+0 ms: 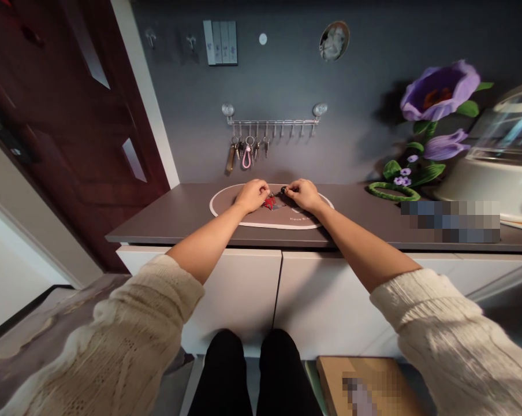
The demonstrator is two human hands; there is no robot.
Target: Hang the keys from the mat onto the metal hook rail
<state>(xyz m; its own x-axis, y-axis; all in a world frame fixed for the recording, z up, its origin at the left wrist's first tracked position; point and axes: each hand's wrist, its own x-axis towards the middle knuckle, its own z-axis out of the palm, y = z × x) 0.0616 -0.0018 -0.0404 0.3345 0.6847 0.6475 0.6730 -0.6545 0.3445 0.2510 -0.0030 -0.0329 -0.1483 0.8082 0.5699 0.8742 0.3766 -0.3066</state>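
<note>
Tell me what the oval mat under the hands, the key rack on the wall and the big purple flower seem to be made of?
Oval mat: looks like soft matte fabric or rubber, flat with a pale trimmed edge.
Key rack: probably shiny metal, thin bright bar and hooks, on clear suction cups.
Purple flower: looks artificial, perhaps fuzzy yarn or chenille; hard to be sure.

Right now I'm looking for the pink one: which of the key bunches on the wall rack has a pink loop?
The pink-looped bunch, second from the rack's left end, right of the brown-strapped one.
</note>
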